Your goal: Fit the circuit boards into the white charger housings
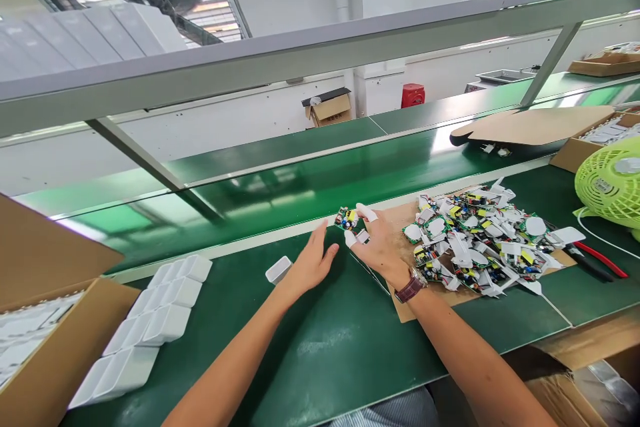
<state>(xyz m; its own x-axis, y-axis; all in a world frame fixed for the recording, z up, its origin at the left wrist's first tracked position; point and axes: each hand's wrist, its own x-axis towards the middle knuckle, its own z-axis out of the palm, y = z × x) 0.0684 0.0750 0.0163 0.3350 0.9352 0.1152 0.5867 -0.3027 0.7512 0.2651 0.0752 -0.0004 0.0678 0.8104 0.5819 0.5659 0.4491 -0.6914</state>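
R hand (377,240) grips PCB (344,217), L hand (309,263) empty

R fingers (367,212) pinch the PCB btwn thumb & index, both w/ white covers on the tips. PCB is at those fingertips, nr the far edge of the green bench (320,353), comps facing up/out. Small white pc (363,236) sits just below it by the thumb; can't tell if it's joined on. L fingers are loose, thumb apart from the rest, nothing in them; tips just beside the PCB's L side, contact unclear.

Watch (411,285) w/ dk red strap on R wrist. One white tub (279,270) lies on bench just L of L hand.

R of R hand: big pile (470,247) of PCBs w/ white pcs, jumbled on a cardboard sheet (407,312). Pliers (603,258), red/blk handles, at pile's R edge. Lime fan (600,180) beyond, far R.

Well L: rows of white tubs (173,323) set side by side, approx 4 rows; next to them a cardboard box (75,353) w/ white pcs inside.

Past the bench: shiny green belt (300,180), then a small carton (330,109) & red stool (413,95) nr the wall.
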